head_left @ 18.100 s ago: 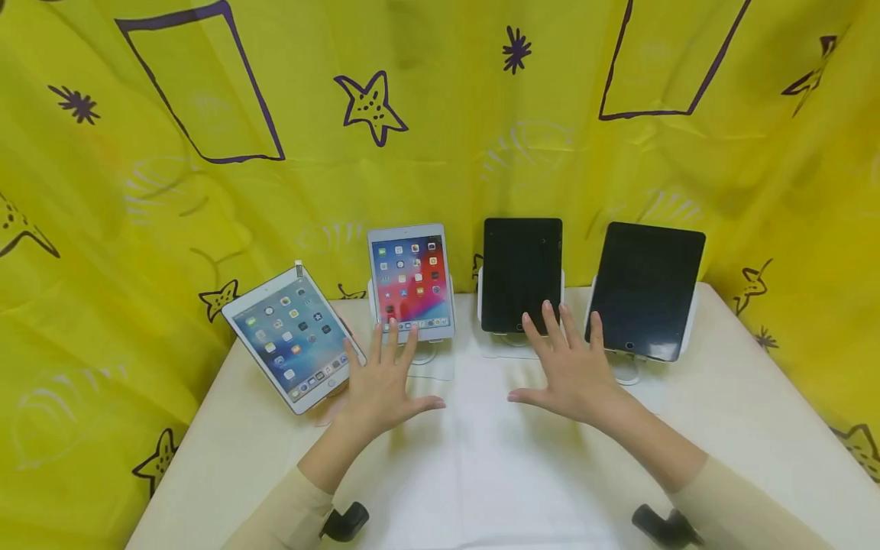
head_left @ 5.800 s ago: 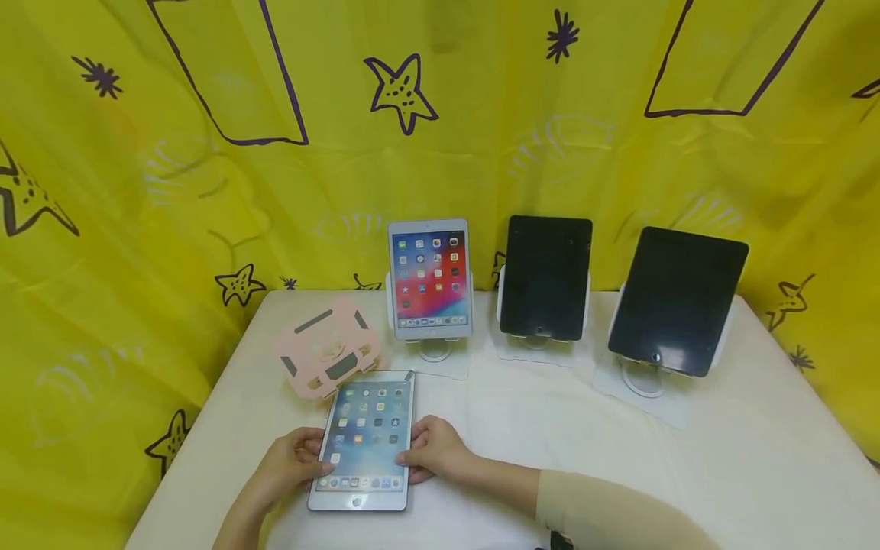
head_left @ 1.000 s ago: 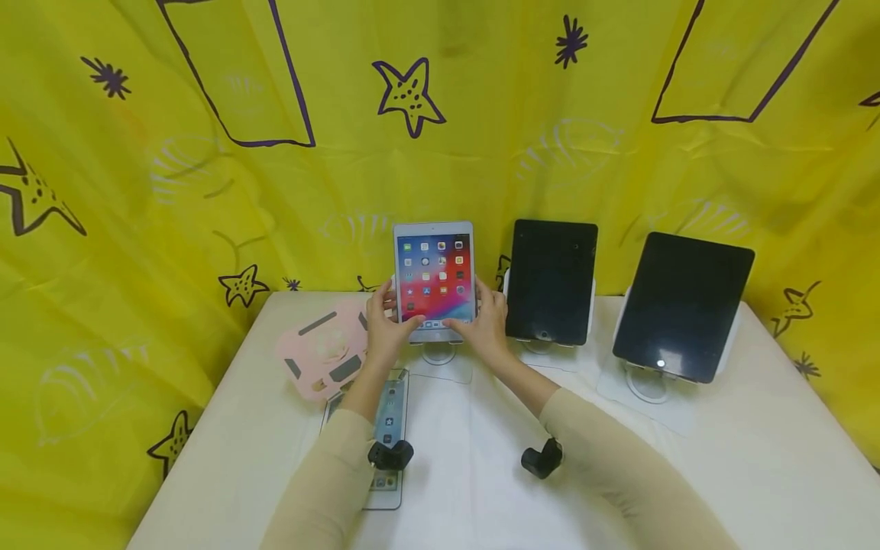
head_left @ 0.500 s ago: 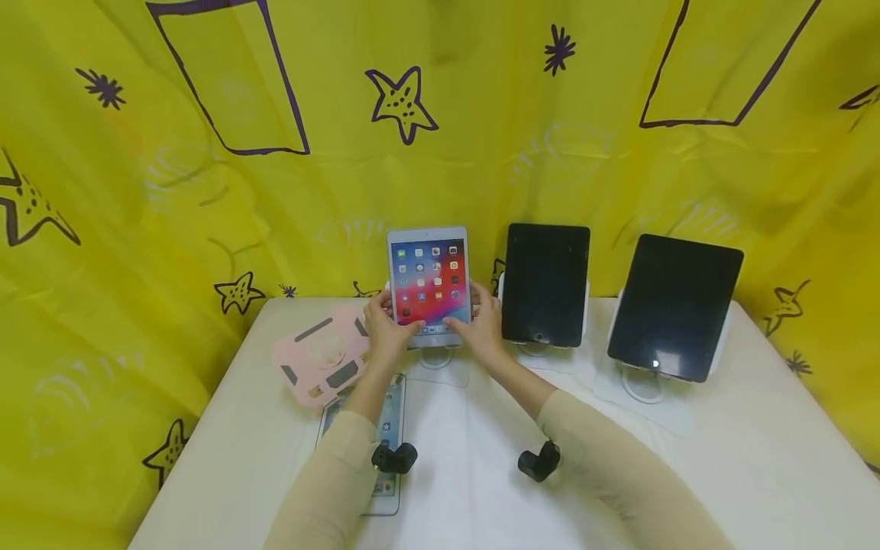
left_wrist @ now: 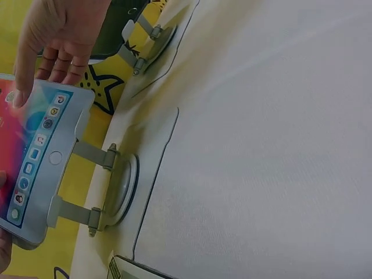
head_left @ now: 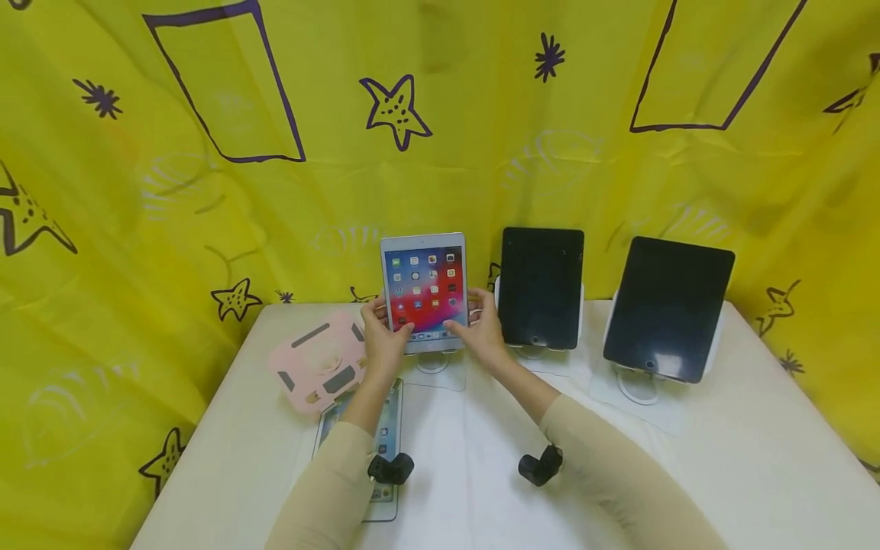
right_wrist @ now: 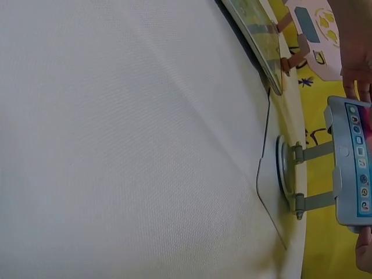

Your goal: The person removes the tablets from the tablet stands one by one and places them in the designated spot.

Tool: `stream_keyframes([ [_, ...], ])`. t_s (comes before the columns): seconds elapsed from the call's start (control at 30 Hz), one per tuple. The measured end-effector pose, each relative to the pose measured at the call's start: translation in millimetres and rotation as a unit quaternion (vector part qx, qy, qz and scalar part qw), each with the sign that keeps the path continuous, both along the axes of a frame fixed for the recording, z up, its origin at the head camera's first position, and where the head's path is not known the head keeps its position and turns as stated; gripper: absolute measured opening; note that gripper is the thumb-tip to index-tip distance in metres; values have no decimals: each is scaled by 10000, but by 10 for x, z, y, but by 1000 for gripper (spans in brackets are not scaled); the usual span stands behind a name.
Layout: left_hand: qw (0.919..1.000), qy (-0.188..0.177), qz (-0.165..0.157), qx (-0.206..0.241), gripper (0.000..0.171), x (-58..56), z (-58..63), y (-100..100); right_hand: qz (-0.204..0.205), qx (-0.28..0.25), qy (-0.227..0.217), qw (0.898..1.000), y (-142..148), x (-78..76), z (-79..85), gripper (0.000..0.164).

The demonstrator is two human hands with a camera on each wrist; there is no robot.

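Observation:
Both hands hold a white tablet [head_left: 426, 286] with a lit home screen, upright at the middle back. My left hand [head_left: 385, 340] grips its left edge, thumb on the lower front and fingers behind. On the opposite edge my right hand [head_left: 486, 332] grips the same way, thumb near the bottom icons. The lower edge sits at the two hooks of a folding stand [left_wrist: 119, 186], whose round base rests on the table. Beneath my left forearm lies another white tablet [head_left: 392, 420], partly hidden by the sleeve. A pink tablet stand [head_left: 319, 359] without a tablet is beside it.
To the right, a black tablet [head_left: 541, 289] and a larger black tablet [head_left: 669, 305] lean on white stands. A yellow patterned curtain [head_left: 454, 114] hangs behind the white table [head_left: 495, 489]. Each sleeve carries a small black wrist camera.
The other white tablet has gone from the pink stand to lying on the table. Both hands have since moved onto the middle tablet, which looks slightly larger than half a second ago.

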State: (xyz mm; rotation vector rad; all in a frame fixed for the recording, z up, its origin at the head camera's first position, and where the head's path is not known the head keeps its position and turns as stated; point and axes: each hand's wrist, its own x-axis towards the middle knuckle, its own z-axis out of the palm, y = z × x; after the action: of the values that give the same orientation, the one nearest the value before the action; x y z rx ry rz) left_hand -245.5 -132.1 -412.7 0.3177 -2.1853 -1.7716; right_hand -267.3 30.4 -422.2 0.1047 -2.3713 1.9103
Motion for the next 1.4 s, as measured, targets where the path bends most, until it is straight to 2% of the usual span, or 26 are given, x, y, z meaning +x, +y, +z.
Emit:
stream_keyframes([
  [0.33,9994,195,-74,-286,57,73,-50,-44,326,385,270,9984,139,-23,-21,39],
  [0.5,9981,363,-193,-449,56,73,-78,-79,631,525,339,9961,191,-43,-1,36],
  [0.67,9978,413,-282,-430,53,64,-91,-92,948,764,551,9910,224,-49,-7,38],
  [0.87,9973,540,-296,-391,53,64,-53,-97,912,757,831,9895,229,-45,2,35],
  [1.0,9969,614,-235,-421,53,90,-30,-123,1047,805,747,9884,235,-23,47,36],
  [1.2,9954,679,-399,-552,54,131,7,-142,1134,934,614,9872,307,9,158,37],
  [1.4,9951,709,-308,-623,53,190,84,-140,1218,932,433,9872,345,50,260,38],
])
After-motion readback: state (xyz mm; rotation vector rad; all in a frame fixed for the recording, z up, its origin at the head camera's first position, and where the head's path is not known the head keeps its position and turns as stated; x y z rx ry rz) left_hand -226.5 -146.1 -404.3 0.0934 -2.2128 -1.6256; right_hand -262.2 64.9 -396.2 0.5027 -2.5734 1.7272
